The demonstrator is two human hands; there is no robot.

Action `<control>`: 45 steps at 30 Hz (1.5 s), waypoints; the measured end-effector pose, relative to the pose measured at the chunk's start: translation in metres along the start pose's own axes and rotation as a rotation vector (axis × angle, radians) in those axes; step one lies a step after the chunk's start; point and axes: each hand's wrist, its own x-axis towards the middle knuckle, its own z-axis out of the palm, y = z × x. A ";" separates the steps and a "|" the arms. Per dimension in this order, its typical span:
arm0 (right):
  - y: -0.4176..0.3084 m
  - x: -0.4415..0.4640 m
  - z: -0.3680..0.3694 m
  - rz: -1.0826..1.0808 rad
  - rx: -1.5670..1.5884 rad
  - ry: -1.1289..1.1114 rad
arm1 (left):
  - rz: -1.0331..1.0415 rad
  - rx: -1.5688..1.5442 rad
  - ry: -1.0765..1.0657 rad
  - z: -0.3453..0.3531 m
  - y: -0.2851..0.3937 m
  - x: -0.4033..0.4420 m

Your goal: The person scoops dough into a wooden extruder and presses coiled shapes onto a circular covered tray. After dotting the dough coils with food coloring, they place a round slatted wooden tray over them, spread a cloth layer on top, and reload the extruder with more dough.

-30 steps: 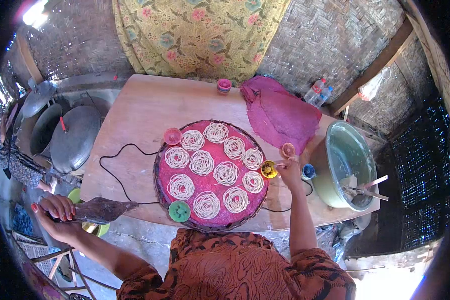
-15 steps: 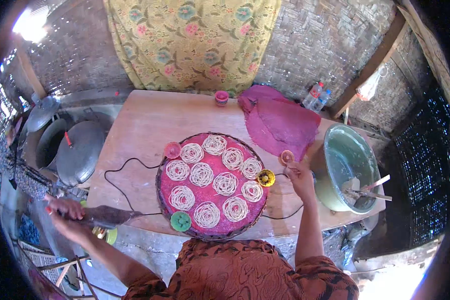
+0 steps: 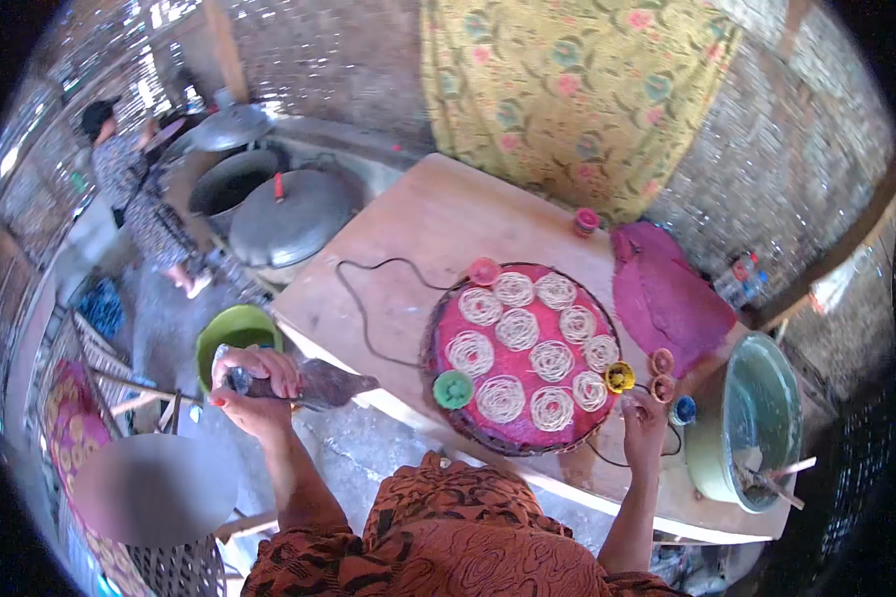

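My left hand (image 3: 259, 383) is wrapped round a dark piping bag (image 3: 334, 386), its narrow end pointing right, beyond the table's front edge. My right hand (image 3: 645, 413) is at the right rim of a round tray (image 3: 516, 435) covered in pink. Its fingers are closed at the lower edge of a yellow flower-shaped mould (image 3: 620, 376); the exact grip is partly hidden. Several white lacy noodle-like rounds (image 3: 501, 399) lie on the tray. A green mould (image 3: 454, 390) and a pink mould (image 3: 484, 271) sit on its rim.
Small orange-pink moulds (image 3: 661, 361) and a blue one (image 3: 682, 409) stand beside a large green tub (image 3: 717, 453) holding sticks. A magenta cloth (image 3: 657, 289), pink stacked moulds (image 3: 586, 221) and a black cord (image 3: 363, 318) lie on the table. Another person (image 3: 134, 189) stands by large pots (image 3: 294, 219).
The view has swung left, bringing the other person and a green basin into sight. My right hand has moved from an orange-pink mould to the yellow one. The left still grips the bag.
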 end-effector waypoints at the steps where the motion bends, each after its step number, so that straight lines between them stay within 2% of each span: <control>1: -0.016 -0.008 0.007 -0.013 0.009 -0.031 | 0.014 0.025 0.020 -0.004 0.019 -0.007; 5: -0.091 -0.058 0.042 -0.392 0.087 -0.665 | -0.102 -0.343 0.027 -0.007 0.078 -0.049; 7: -0.123 -0.094 0.060 -0.666 0.011 -0.960 | -0.160 -0.477 0.059 -0.003 0.094 -0.080; 9: -0.133 -0.141 0.069 -0.547 -0.054 -1.271 | -0.336 -0.516 0.296 0.004 0.119 -0.115; 10: -0.131 -0.166 0.069 -0.297 0.150 -1.353 | -0.401 -0.498 0.384 0.015 0.135 -0.128; 11: -0.124 -0.187 0.066 -0.314 0.158 -1.413 | -0.471 -0.485 0.478 0.022 0.151 -0.139; 12: -0.111 -0.205 0.061 -0.117 0.227 -1.427 | -0.432 -0.521 0.351 0.017 0.160 -0.154; 13: -0.097 -0.224 0.056 0.085 0.286 -1.425 | -0.400 -0.554 0.216 0.008 0.165 -0.168; 14: -0.081 -0.246 0.049 0.069 0.338 -1.306 | -0.402 -0.282 0.133 0.000 0.174 -0.175; 15: -0.060 -0.263 0.039 0.065 0.342 -1.333 | -0.409 -0.014 0.046 -0.010 0.181 -0.180; 16: -0.037 -0.275 0.028 0.070 0.259 -1.245 | -0.328 0.396 -0.056 -0.038 0.190 -0.186; 17: -0.020 -0.287 0.016 0.076 0.178 -1.150 | -0.333 0.704 -0.059 -0.066 0.206 -0.192; 18: -0.013 -0.296 0.001 0.168 0.196 -1.071 | -0.334 1.010 -0.058 -0.098 0.224 -0.197; 20: -0.002 -0.317 -0.032 0.301 0.253 -0.844 | -0.157 1.640 -0.015 -0.185 0.255 -0.209; 21: 0.006 -0.325 -0.045 0.339 0.299 -0.691 | -0.340 1.692 0.052 -0.217 0.282 -0.211; 23: 0.015 -0.329 -0.076 0.371 0.193 -0.577 | -0.506 1.953 0.206 -0.288 0.314 -0.231; 25: 0.050 -0.329 -0.102 0.300 0.209 -0.545 | -0.778 2.152 0.206 -0.340 0.334 -0.239; 26: 0.043 -0.329 -0.116 0.344 0.048 -0.497 | -0.774 2.149 0.198 -0.355 0.340 -0.241; 27: 0.056 -0.335 -0.125 0.300 0.102 -0.373 | -0.894 2.116 0.131 -0.366 0.345 -0.240; 28: 0.070 -0.332 -0.139 0.270 0.083 -0.400 | -1.011 2.081 0.065 -0.376 0.349 -0.239; 29: 0.079 -0.331 -0.150 0.240 0.066 -0.427 | -1.002 2.081 0.058 -0.389 0.350 -0.239; 30: 0.074 -0.338 -0.154 0.296 0.143 -0.323 | -1.019 2.030 0.027 -0.401 0.347 -0.238; 31: 0.065 -0.340 -0.162 0.310 0.110 -0.357 | -1.033 1.978 -0.005 -0.413 0.345 -0.236; 33: 0.054 -0.346 -0.170 0.355 0.140 -0.276 | -1.018 1.963 -0.054 -0.431 0.342 -0.234; 34: 0.079 -0.343 -0.174 0.356 0.153 -0.251 | -1.007 1.947 -0.097 -0.439 0.338 -0.229; 36: 0.142 -0.332 -0.186 0.079 0.085 -0.213 | -1.037 2.015 -0.156 -0.474 0.326 -0.227; 37: 0.114 -0.337 -0.191 0.085 0.095 -0.180 | -1.072 2.020 -0.172 -0.473 0.327 -0.227; 38: 0.043 -0.342 -0.194 0.218 0.052 -0.283 | -1.106 2.030 -0.185 -0.467 0.333 -0.223; 39: 0.006 -0.346 -0.195 0.350 0.011 -0.392 | -1.075 2.034 -0.205 -0.458 0.337 -0.219; 40: 0.101 -0.333 -0.206 0.363 -0.061 -0.322 | -1.062 1.979 -0.177 -0.448 0.343 -0.218; 41: 0.087 -0.338 -0.206 0.368 -0.053 -0.307 | -1.056 1.921 -0.149 -0.438 0.349 -0.213; 43: 0.021 -0.346 -0.202 0.231 -0.144 -0.322 | -1.043 1.911 -0.125 -0.406 0.362 -0.200; 45: 0.036 -0.349 -0.199 0.283 -0.045 -0.267 | -1.040 1.901 -0.098 -0.387 0.371 -0.187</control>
